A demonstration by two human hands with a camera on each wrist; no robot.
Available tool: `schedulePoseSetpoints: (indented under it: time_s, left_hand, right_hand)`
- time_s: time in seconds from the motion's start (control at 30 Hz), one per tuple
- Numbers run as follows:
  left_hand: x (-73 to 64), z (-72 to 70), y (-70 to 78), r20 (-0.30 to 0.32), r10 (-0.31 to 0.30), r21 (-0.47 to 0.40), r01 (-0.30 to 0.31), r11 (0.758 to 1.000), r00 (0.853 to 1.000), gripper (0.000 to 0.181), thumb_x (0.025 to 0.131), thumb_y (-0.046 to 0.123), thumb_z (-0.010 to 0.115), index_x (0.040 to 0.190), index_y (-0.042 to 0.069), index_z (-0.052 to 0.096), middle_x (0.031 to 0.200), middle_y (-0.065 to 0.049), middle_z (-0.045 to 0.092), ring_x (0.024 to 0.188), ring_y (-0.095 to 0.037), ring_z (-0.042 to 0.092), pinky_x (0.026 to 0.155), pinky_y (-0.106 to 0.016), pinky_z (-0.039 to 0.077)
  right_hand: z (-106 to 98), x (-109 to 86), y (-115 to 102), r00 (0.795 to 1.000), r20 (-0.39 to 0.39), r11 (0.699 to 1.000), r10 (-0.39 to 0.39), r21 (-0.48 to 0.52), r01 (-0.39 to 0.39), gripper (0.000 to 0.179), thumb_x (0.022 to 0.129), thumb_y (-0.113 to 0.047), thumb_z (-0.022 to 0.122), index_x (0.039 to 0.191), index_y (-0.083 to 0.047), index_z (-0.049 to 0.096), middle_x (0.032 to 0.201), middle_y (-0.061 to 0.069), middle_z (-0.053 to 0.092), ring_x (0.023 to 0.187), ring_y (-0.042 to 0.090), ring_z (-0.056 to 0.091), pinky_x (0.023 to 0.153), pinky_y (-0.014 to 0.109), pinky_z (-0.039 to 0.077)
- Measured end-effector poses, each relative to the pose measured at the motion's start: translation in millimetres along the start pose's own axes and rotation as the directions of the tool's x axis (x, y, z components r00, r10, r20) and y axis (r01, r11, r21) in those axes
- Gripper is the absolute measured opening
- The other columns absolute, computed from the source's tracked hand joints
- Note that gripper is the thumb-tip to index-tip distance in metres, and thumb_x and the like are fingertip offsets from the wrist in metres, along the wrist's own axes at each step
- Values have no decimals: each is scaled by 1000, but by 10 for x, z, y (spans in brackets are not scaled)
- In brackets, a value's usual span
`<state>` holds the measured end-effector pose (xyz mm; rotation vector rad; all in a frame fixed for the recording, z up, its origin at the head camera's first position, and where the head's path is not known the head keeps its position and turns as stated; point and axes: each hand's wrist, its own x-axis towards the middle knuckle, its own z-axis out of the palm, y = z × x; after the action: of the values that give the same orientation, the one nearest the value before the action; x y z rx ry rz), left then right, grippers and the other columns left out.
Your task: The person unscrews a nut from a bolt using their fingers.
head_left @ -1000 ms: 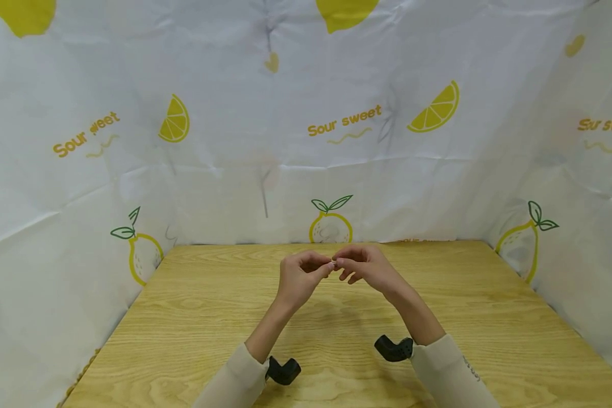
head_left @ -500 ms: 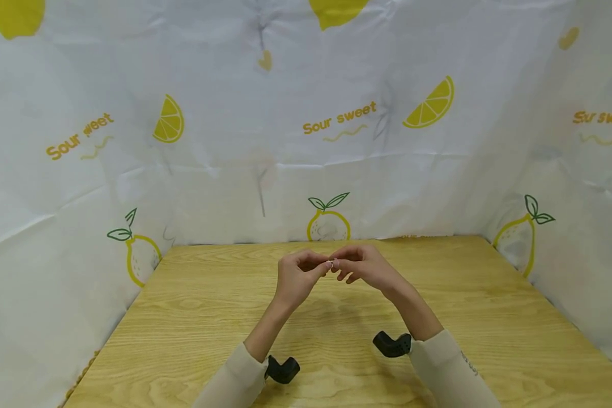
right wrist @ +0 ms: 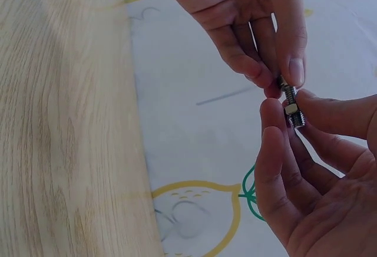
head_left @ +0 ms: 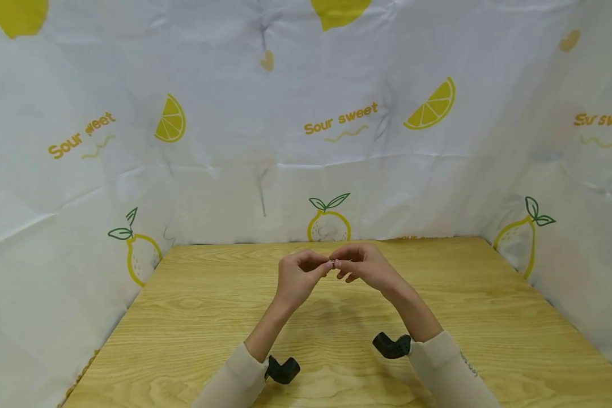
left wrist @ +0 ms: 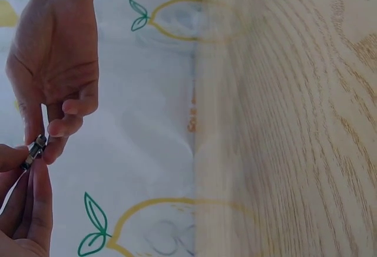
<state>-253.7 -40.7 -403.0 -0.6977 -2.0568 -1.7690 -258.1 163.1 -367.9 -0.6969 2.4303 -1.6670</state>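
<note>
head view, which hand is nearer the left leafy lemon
Left: the left hand is to the right of the lemon; the right hand is farther right, past the bolt.

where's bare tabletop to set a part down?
Bare table left of the left arm and right of the right arm, each stretching to the lemon-print sheet; another patch between the arms. Crowded: where the left hand and right hand meet at the bolt.

There are one left hand (head_left: 297, 279), one right hand (head_left: 371, 267), one threaded metal part (right wrist: 291, 101), two sleeves (head_left: 234, 377), two black wrist devices (head_left: 284, 371) and one wooden table (head_left: 183, 334).
</note>
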Motion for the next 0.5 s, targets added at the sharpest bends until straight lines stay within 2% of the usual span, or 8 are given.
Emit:
schedulePoseSetpoints:
  time_s: [0.3,0.5]
  left_hand:
    - [-8,2,-9,1,16,2,-16,1000,1000,6,92,10,79,95,6,81,94,-13,79,78,-15,76,73,-28,64]
    - [-13,9,0,5,7,7,-7,1000,1000,5,92,9,78,95,6,81,94,-12,79,78,-12,75,73,-28,64]
  right_hand:
    - [-4,5,-14,1000,9,1000,14,1,-14,29,103,-15,65,125,4,68,111,21,74,87,22,72,75,36,63]
    - [-13,-11,-12,999,20,999,40,2,-40,30,103,-16,65,126,3,68,109,23,74,88,28,74,77,41,64]
